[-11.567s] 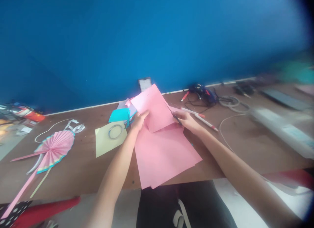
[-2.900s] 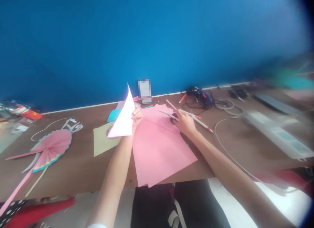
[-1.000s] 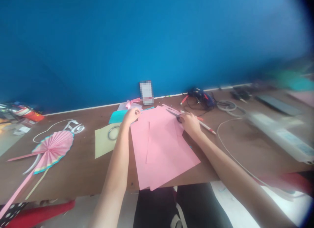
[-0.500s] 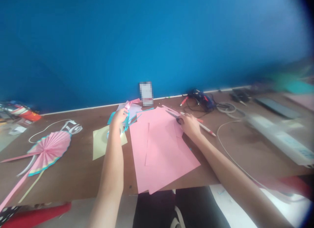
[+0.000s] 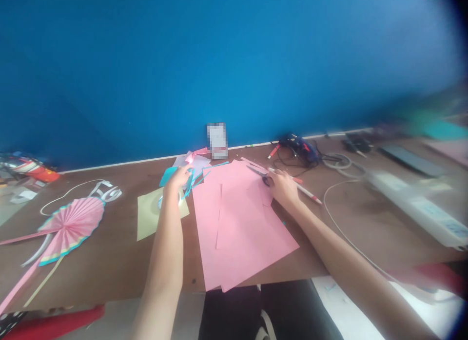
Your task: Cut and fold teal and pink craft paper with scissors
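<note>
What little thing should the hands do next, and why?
Maybe the left hand should lift the teal paper. It's right at that paper, though I can't tell if it has a grip, while the right hand holds the scissors over the pink paper sheets.

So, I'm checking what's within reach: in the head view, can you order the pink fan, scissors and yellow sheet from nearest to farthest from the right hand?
1. Scissors: at the right hand, blades pointing left.
2. Yellow sheet: left, past the pink paper.
3. Pink fan: farthest left.
</note>
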Tool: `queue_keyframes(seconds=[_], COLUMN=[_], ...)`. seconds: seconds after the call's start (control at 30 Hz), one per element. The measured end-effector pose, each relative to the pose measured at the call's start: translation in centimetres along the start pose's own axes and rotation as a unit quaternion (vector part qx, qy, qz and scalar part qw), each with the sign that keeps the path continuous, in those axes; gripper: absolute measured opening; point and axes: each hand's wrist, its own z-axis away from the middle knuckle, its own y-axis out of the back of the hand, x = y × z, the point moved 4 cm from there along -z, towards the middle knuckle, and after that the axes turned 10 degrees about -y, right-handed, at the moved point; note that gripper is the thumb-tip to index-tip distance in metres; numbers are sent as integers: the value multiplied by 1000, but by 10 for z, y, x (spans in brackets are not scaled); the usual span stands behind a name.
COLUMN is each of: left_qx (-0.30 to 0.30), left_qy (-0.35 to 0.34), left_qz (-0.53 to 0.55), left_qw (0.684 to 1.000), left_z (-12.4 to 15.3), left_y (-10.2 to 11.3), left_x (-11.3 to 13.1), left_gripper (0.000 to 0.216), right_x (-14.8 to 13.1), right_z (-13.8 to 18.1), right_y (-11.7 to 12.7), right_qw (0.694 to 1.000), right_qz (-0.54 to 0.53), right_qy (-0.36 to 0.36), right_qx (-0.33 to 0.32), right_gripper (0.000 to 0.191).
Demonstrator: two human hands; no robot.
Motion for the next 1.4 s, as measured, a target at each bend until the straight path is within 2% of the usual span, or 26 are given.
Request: queue_keyframes(seconds=[0.4, 0.6, 0.7, 0.9, 1.2, 1.4], left_qx=[35, 39, 59, 79, 157, 187], left_qy=[19, 28, 11, -33, -46, -36], left_qz=[-53, -35, -35, 44, 72, 92], left_qw=[998, 998, 998, 995, 984, 977], left_z=[-1, -3, -6, -8, -5, -3], left_y=[-1, -1, -1, -3, 13, 11], left_x=[14, 9, 5, 0, -4, -9], left_gripper=[34, 26, 22, 11, 13, 17], right_x=[-2, -1, 0, -1, -1, 0], right_z=[-1, -1, -1, 0, -1, -1], right_y=[1, 1, 1, 3, 3, 2], right_qw=[1000, 1000, 1000, 1000, 999, 1000], right_qz=[-2, -5, -13, -25, -30, -23], right_qy=[-6, -6, -9, -17, -13, -15], right_qx=[-5, 0, 5, 2, 9, 4], right_gripper=[24, 23, 24, 23, 21, 22])
